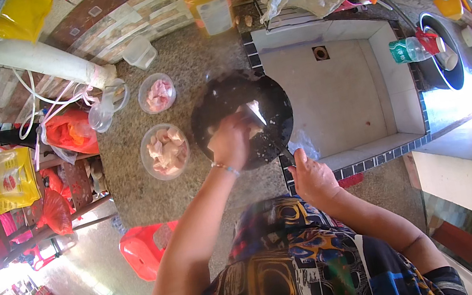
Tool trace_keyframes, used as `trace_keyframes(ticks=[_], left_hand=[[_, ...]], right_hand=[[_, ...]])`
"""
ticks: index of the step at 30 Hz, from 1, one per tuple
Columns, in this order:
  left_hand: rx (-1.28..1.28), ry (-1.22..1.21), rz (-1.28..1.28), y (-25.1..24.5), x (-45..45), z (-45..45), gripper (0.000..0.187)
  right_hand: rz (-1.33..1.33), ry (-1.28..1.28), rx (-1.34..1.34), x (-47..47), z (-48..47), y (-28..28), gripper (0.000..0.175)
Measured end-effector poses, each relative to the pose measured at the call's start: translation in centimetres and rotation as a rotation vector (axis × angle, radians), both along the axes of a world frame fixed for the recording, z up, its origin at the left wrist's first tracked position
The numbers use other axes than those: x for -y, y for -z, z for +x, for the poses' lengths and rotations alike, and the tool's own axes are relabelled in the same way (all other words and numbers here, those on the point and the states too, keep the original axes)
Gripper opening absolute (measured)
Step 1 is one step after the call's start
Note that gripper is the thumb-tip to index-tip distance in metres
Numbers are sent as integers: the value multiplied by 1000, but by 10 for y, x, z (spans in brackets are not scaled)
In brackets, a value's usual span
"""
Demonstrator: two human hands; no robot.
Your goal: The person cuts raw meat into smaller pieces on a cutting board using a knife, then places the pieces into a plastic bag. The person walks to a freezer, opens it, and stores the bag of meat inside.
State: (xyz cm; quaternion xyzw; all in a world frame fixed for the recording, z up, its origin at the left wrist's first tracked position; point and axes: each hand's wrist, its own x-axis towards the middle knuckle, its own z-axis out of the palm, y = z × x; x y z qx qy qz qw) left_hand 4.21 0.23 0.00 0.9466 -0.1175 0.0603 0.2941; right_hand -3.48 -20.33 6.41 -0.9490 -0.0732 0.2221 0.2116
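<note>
My right hand (315, 178) is closed on the dark handle of a knife (257, 113), whose blade reaches over a round black board or pan (255, 149). My left hand (232, 141) is over the same black surface, on pale raw meat (256, 130) beside the blade; its fingers are partly hidden and blurred. Small pale bits lie scattered on the black surface. To the left, a round plastic tub (166, 152) holds pale meat chunks, and a smaller tub (157, 93) behind it holds pinkish meat.
A tiled sink basin (326, 93) adjoins the stone counter (141, 202) on the right. An orange-capped pump bottle (209, 10) and an empty plastic container (140, 53) stand at the back. A clear plastic jug (104, 109) is at the left, with a red stool (141, 254) below.
</note>
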Motion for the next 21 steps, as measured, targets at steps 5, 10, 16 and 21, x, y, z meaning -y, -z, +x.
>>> trace_keyframes(ticks=[5, 10, 16, 21], left_hand=[[-4, 13, -13, 14, 5, 6, 17], [-112, 72, 58, 12, 1, 18, 16], [-74, 93, 171, 5, 1, 15, 20], [-170, -9, 287, 31, -5, 12, 21]], right_hand=[[-1, 32, -81, -13, 3, 7, 28], [88, 81, -97, -40, 52, 12, 33], [79, 89, -93, -45, 57, 20, 34], [11, 48, -177, -37, 31, 5, 33]])
